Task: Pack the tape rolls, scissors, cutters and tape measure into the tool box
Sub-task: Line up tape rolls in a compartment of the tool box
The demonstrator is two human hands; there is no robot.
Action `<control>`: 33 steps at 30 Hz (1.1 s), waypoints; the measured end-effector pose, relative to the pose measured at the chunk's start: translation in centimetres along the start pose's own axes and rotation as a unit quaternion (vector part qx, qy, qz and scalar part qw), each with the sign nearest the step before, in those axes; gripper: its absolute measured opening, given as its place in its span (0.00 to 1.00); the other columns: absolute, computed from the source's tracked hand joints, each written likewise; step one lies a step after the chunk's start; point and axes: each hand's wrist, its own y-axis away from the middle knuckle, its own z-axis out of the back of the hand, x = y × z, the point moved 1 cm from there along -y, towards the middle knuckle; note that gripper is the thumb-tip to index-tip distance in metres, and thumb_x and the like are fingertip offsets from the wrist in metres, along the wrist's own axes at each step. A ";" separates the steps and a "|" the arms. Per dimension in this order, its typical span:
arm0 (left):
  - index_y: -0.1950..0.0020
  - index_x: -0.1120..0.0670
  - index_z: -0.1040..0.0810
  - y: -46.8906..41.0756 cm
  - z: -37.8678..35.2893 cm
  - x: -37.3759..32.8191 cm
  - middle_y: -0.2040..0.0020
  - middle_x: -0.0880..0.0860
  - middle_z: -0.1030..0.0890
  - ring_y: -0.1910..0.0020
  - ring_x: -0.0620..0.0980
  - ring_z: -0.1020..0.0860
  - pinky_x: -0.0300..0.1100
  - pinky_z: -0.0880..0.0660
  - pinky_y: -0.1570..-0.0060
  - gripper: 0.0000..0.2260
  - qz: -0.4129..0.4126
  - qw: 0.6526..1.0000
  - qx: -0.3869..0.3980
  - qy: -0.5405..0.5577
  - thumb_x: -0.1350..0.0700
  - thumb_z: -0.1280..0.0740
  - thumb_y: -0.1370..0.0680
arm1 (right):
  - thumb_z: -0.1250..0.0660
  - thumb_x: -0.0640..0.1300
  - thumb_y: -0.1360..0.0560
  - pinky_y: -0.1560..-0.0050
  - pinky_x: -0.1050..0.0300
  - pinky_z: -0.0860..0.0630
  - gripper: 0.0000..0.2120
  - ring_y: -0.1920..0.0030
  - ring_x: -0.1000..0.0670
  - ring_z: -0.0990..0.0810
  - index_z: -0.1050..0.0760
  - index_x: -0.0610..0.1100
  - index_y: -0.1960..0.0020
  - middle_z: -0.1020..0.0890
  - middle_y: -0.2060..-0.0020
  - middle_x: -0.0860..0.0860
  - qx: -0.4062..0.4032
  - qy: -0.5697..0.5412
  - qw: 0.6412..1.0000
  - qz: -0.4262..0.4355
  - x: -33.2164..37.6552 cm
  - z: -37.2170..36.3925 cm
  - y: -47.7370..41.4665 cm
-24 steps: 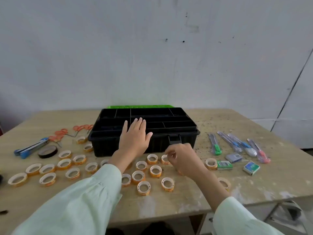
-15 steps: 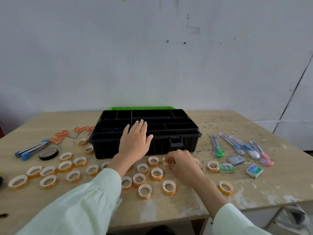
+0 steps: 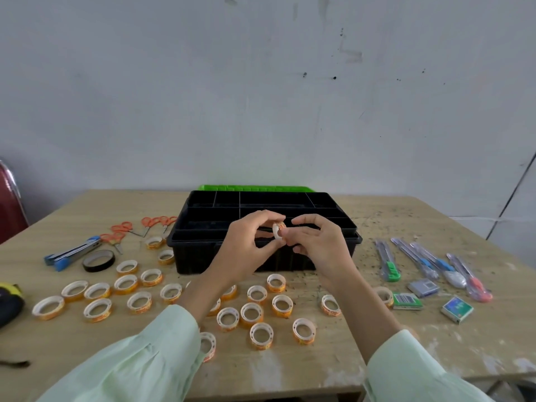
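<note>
The black tool box [image 3: 203, 256] stands open at the table's middle, its divided tray showing. In front of the box, both my hands hold one small orange tape roll [image 3: 279, 230] upright: my left hand [image 3: 246, 250] pinches it from the left, my right hand [image 3: 316, 245] from the right. Several more tape rolls [image 3: 255, 294] lie on the table before the box and to its left. Orange scissors [image 3: 155, 223] and a black tape roll [image 3: 98, 261] lie at the left. Cutters [image 3: 387, 261] lie at the right. A yellow tape measure [image 3: 8, 300] sits at the far left edge.
A green lid [image 3: 255, 188] lies behind the box. A blue-handled tool [image 3: 72, 252] rests at the left. Small boxes [image 3: 456, 309] and a grey one [image 3: 422, 288] lie at the right. A dark red chair [image 3: 8, 210] stands past the table's left side.
My right hand picked up a tape roll from the table and lifted it. My left hand came off the box's front edge and joined it on the roll.
</note>
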 end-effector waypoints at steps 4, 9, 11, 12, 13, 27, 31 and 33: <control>0.42 0.53 0.22 0.5 0.4 0.7 0.47 0.46 0.20 0.46 0.39 0.22 0.31 0.26 0.45 0.13 -0.010 0.998 -0.052 -0.020 0.58 0.29 0.26 | 0.28 0.39 0.27 0.55 0.57 0.20 0.08 0.58 0.52 0.16 0.23 0.44 0.50 0.14 0.60 0.48 -0.013 0.003 1.000 0.009 -1.1 -0.5 -0.1; 0.42 0.57 0.21 -0.3 1.9 2.8 0.45 0.51 0.22 0.48 0.42 0.21 0.28 0.26 0.47 0.13 0.043 0.992 -0.120 -0.014 0.61 0.29 0.27 | 0.33 0.40 0.24 0.59 0.62 0.20 0.07 0.62 0.56 0.19 0.18 0.50 0.54 0.18 0.62 0.56 0.084 0.437 0.893 0.068 -3.6 -0.5 -0.4; 0.42 0.58 0.21 -1.3 2.4 3.9 0.45 0.52 0.22 0.48 0.43 0.21 0.26 0.26 0.49 0.13 0.085 0.986 -0.141 -0.013 0.62 0.29 0.27 | 0.34 0.41 0.24 0.56 0.55 0.18 0.08 0.61 0.53 0.18 0.17 0.50 0.53 0.17 0.60 0.55 0.121 0.496 0.858 0.057 -4.0 -1.3 -0.3; 0.43 0.58 0.21 -1.9 2.6 4.5 0.45 0.53 0.21 0.49 0.44 0.21 0.24 0.26 0.50 0.13 0.104 0.983 -0.148 -0.014 0.62 0.29 0.27 | 0.34 0.41 0.25 0.57 0.54 0.18 0.08 0.60 0.52 0.18 0.17 0.50 0.53 0.17 0.59 0.54 0.129 0.516 0.845 0.055 -4.1 -1.8 -0.2; 0.44 0.58 0.21 -2.5 2.7 5.1 0.45 0.54 0.21 0.49 0.45 0.21 0.23 0.27 0.52 0.12 0.118 0.981 -0.151 -0.018 0.63 0.29 0.27 | 0.34 0.41 0.25 0.57 0.53 0.18 0.08 0.59 0.51 0.18 0.17 0.50 0.53 0.17 0.58 0.53 0.135 0.535 0.832 0.057 -4.1 -2.3 -0.1; 0.47 0.55 0.21 -6.7 2.5 7.1 0.46 0.52 0.20 0.48 0.46 0.22 0.37 0.27 0.47 0.11 0.139 0.982 0.006 -0.127 0.67 0.32 0.26 | 0.28 0.41 0.29 0.62 0.62 0.22 0.09 0.61 0.52 0.21 0.26 0.47 0.53 0.21 0.57 0.51 0.184 0.483 0.856 -0.002 -4.2 -3.0 -0.9; 0.48 0.56 0.20 -6.5 2.9 7.4 0.50 0.53 0.19 0.50 0.47 0.21 0.34 0.30 0.51 0.09 0.153 0.978 0.039 -0.133 0.65 0.32 0.26 | 0.28 0.42 0.28 0.68 0.64 0.23 0.09 0.66 0.52 0.19 0.25 0.47 0.49 0.16 0.60 0.49 0.169 0.338 0.926 0.018 -0.3 -2.2 -0.9; 0.50 0.56 0.19 -6.4 3.1 7.6 0.53 0.52 0.18 0.52 0.48 0.21 0.36 0.28 0.51 0.07 0.160 0.978 0.038 -0.127 0.63 0.32 0.26 | 0.29 0.43 0.27 0.64 0.63 0.23 0.09 0.66 0.55 0.19 0.24 0.49 0.48 0.15 0.62 0.51 0.118 0.266 0.955 0.056 1.5 -2.3 -1.8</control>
